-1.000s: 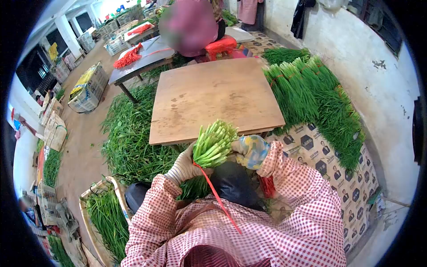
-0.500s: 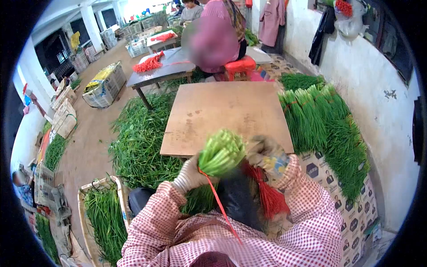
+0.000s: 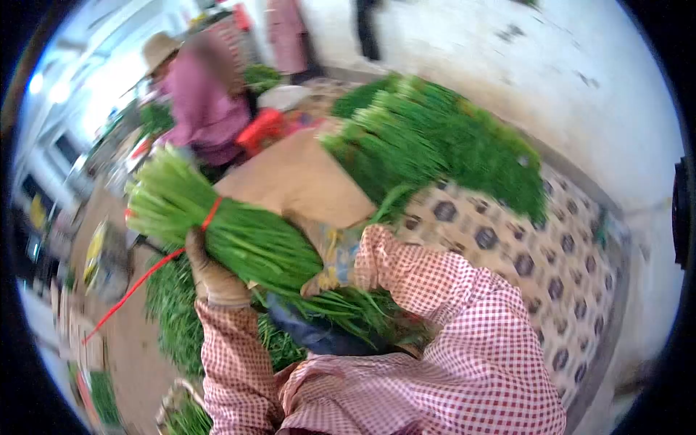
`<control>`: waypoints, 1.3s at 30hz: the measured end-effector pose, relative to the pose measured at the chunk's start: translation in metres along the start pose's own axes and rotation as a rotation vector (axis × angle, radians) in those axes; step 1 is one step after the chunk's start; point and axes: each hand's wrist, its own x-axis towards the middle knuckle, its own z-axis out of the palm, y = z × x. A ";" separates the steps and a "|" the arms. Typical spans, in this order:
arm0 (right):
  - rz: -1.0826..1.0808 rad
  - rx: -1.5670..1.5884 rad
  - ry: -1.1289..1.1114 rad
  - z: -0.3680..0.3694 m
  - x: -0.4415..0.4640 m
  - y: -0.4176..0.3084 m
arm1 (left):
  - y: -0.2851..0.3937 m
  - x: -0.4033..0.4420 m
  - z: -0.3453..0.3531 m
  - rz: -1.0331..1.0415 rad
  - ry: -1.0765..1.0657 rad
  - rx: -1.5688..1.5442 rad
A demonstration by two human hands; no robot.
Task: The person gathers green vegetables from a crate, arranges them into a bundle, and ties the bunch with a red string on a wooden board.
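Observation:
A thick bundle of green stalks (image 3: 254, 243) lies slantwise across my front, pale cut ends at the upper left and leaves trailing to the lower right. A red tie (image 3: 211, 214) circles it, and a long red strand hangs off toward the lower left. My gloved left hand (image 3: 214, 272) grips the bundle from below, near the tie. My gloved right hand (image 3: 326, 254) is wrapped round the leafy part, its fingers partly hidden by the leaves. Behind the bundle is the brown tabletop (image 3: 297, 177).
Tied green bundles (image 3: 435, 138) lie on the patterned floor covering (image 3: 507, 250) along the white wall (image 3: 580, 94). A person in pink (image 3: 203, 109) is beyond the table by a red stool (image 3: 262, 130). Loose greens (image 3: 174, 308) cover the floor at left; a basket (image 3: 181, 406) stands lower left.
The view has swung right. The bundle has tipped from end-on to lengthwise and moved left, showing its leaves. My right hand has come onto the leafy part.

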 end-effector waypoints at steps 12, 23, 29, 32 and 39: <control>0.954 0.996 0.621 0.063 -0.310 0.069 | -0.222 0.005 -0.021 -0.863 -0.469 0.965; 1.036 0.015 1.088 -0.126 -0.359 0.112 | -0.197 0.082 -0.081 0.183 -0.705 1.948; 1.144 -0.026 1.483 -0.277 -0.361 0.241 | -0.221 0.094 -0.069 -0.078 -0.591 2.212; 1.327 0.035 1.371 -0.198 -0.373 0.303 | -0.230 0.094 -0.073 -0.054 -0.609 2.289; 1.645 0.485 1.112 0.041 -0.384 0.336 | -0.231 0.096 -0.075 0.080 -0.609 2.292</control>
